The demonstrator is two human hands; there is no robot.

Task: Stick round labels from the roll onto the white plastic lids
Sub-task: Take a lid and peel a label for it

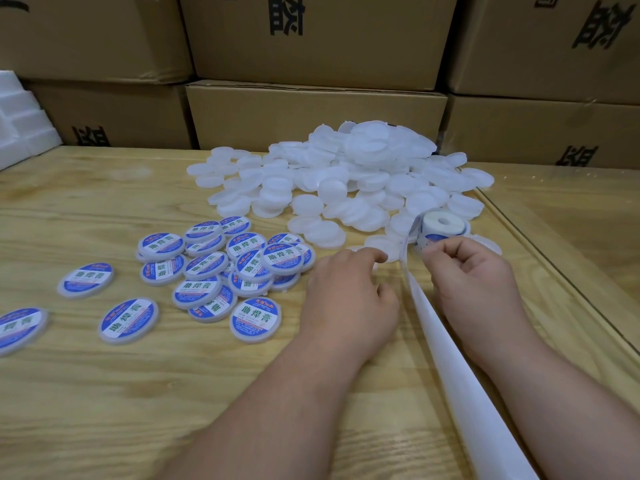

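Right hand (pixel 474 271) pinches the blue round label at the white label roll (pixel 443 226); relaxed left hand (pixel 349 292) rests nearer the bare white plastic lid (pixel 381 244), which lies left of the pinch

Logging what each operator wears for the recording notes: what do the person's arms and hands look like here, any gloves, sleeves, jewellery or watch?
Both forearms are bare right down to the bottom edge of the head view, with no sleeve showing. The left hand and the right hand wear no gloves. No ring, watch, wristband or bandage shows on the parts in view, and the fingernails that show look short and unpainted.
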